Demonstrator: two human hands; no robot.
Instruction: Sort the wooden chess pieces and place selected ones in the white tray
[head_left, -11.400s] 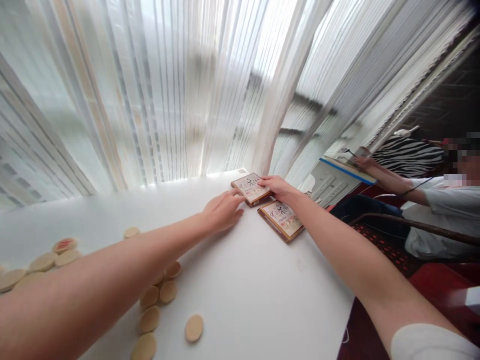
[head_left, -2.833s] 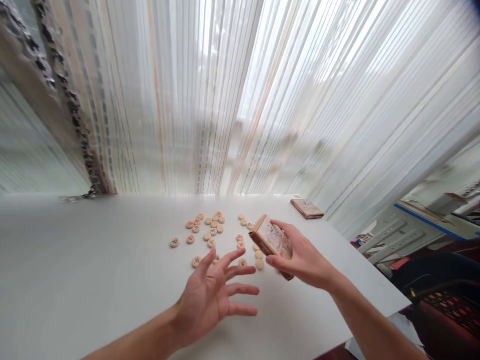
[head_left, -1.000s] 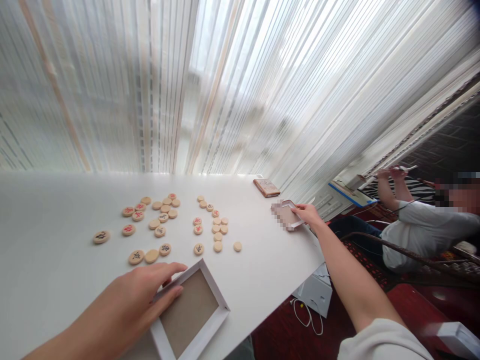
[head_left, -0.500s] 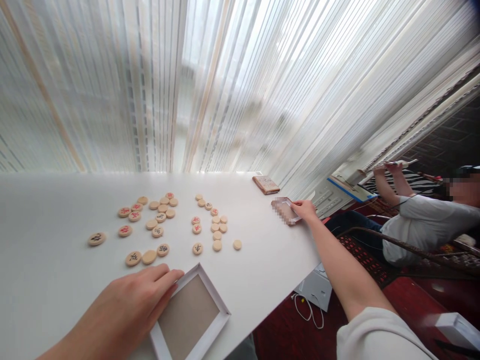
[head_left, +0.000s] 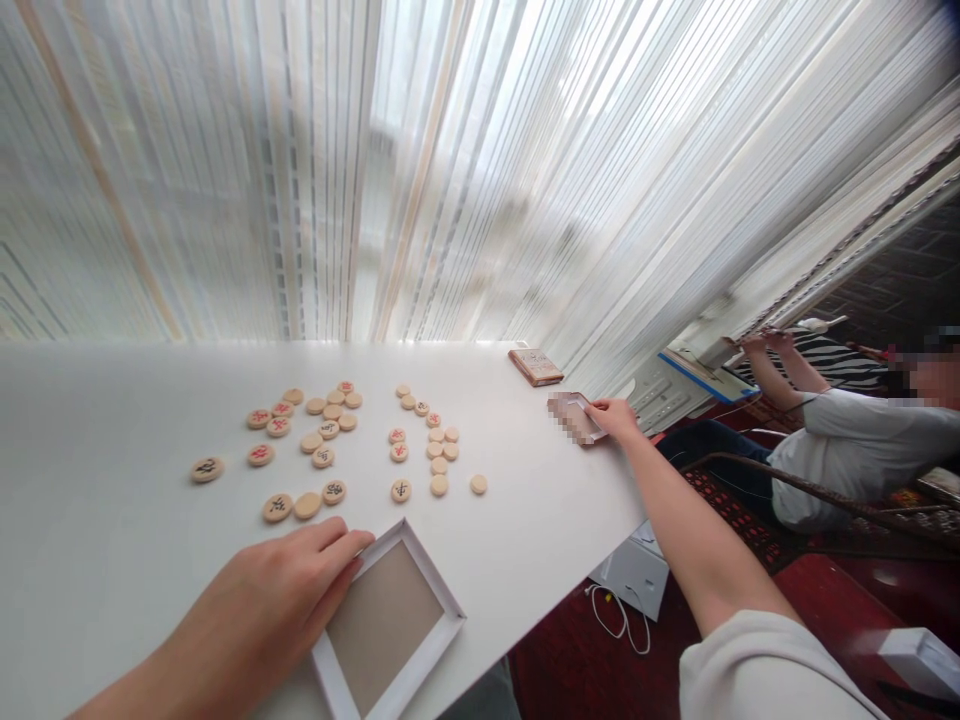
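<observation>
My left hand [head_left: 289, 585] is closed on the upper left rim of a shallow white box tray [head_left: 429, 655], which lies with its hollow grey-brown inside facing up near the table's front edge. At the table's right side, my right hand [head_left: 613, 416] grips the edge of a smaller, partly blurred box part [head_left: 574, 425], also hollow side up. Between and beyond my hands lie several round wooden Chinese chess pieces [head_left: 278, 507]. Some show red or black characters, and others have a plain face upward. A lone plain piece [head_left: 478, 484] sits closest to my right hand.
A small brown printed box [head_left: 535, 366] lies at the back right of the white table [head_left: 112, 520], before a sheer curtain [head_left: 315, 170]. To the right, another person [head_left: 832, 430] sits by a second table. A white cable [head_left: 619, 620] trails below the table edge.
The view has shifted slightly, so everything on the table appears a little to the right and higher. Both hands keep their hold, and the chess pieces keep their arrangement.
</observation>
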